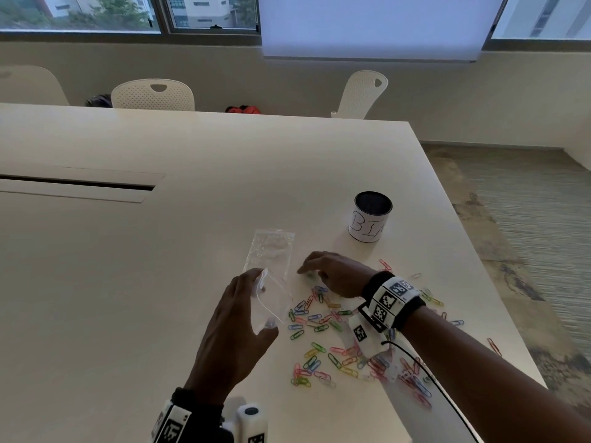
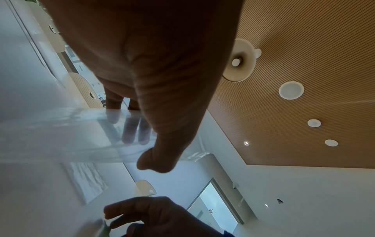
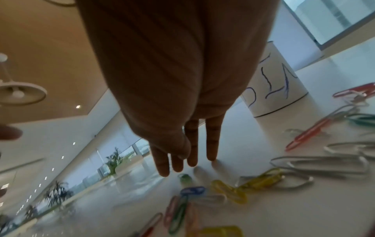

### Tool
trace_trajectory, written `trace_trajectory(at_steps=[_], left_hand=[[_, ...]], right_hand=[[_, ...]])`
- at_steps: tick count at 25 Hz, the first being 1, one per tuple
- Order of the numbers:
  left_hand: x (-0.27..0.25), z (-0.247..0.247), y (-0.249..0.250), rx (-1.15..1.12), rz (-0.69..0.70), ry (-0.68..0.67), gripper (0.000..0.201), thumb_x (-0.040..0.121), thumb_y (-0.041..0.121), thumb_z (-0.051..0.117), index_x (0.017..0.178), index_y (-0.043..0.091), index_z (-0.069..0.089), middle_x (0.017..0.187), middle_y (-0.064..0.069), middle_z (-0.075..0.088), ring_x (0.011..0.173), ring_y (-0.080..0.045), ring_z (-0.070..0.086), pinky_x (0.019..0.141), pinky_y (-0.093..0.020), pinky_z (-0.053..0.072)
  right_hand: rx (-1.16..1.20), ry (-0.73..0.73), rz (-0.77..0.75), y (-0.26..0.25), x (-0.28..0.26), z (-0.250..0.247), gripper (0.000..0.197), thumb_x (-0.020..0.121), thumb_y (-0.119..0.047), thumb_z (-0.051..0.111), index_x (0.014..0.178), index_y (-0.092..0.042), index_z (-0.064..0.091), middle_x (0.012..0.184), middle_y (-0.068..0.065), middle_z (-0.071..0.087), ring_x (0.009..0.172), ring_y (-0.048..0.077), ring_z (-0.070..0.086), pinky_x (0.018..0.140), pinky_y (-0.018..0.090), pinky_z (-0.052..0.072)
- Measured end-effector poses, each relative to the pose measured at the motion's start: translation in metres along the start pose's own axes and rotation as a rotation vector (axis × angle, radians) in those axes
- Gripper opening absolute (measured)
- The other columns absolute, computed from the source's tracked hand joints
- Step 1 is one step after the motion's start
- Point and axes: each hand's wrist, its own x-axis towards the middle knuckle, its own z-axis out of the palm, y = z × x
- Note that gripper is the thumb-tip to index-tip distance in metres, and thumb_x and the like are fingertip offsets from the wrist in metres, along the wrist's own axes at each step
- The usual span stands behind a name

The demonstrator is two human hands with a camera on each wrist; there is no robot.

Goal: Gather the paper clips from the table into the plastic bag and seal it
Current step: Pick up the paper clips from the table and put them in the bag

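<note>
A small clear plastic bag (image 1: 271, 251) lies on the white table (image 1: 144, 266). My left hand (image 1: 260, 292) pinches its near end and holds the mouth lifted; in the left wrist view my fingers (image 2: 129, 134) show through the plastic bag (image 2: 61, 137) with the thumb in front. Several coloured paper clips (image 1: 319, 324) are scattered to the right of the bag. My right hand (image 1: 308, 271) reaches down beside the bag, its straight fingertips (image 3: 162, 171) almost on a green clip (image 3: 185, 177). It holds nothing that I can see.
A white can marked BIN (image 1: 371, 219) stands just beyond my right hand. The table's right edge (image 1: 479, 282) runs close to the outermost clips. A cable slot (image 1: 76, 183) is set in the table at far left. White chairs (image 1: 153, 95) stand behind.
</note>
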Motion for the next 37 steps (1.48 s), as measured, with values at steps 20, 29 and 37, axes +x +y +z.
trace_trajectory(at_steps=[20, 29, 37], left_hand=[[0.004, 0.015, -0.001, 0.006, 0.005, -0.051, 0.079, 0.078, 0.027, 0.085, 0.143, 0.031, 0.039, 0.124, 0.016, 0.05, 0.112, -0.005, 0.052, 0.092, -0.023, 0.045], [0.003, 0.017, 0.002, -0.001, -0.004, -0.064, 0.079, 0.08, 0.026, 0.083, 0.144, 0.031, 0.038, 0.125, 0.015, 0.051, 0.113, -0.004, 0.051, 0.094, -0.024, 0.045], [-0.001, 0.023, 0.0, -0.025, 0.001, -0.086, 0.078, 0.081, 0.029, 0.083, 0.144, 0.032, 0.038, 0.124, 0.017, 0.05, 0.112, -0.005, 0.052, 0.091, -0.021, 0.045]], right_hand=[[-0.123, 0.087, 0.076, -0.015, -0.063, 0.039, 0.032, 0.098, -0.033, 0.065, 0.129, -0.025, 0.059, 0.133, 0.005, 0.054, 0.114, 0.019, 0.056, 0.095, 0.031, 0.052], [-0.186, 0.141, 0.033, -0.02, -0.072, 0.036, 0.02, 0.104, -0.006, 0.05, 0.107, -0.007, 0.069, 0.101, 0.008, 0.065, 0.08, 0.016, 0.066, 0.075, 0.027, 0.06], [0.548, 0.244, 0.256, 0.009, -0.084, 0.008, 0.005, 0.085, -0.01, 0.082, 0.088, -0.008, 0.078, 0.082, 0.008, 0.079, 0.074, 0.018, 0.076, 0.075, 0.031, 0.065]])
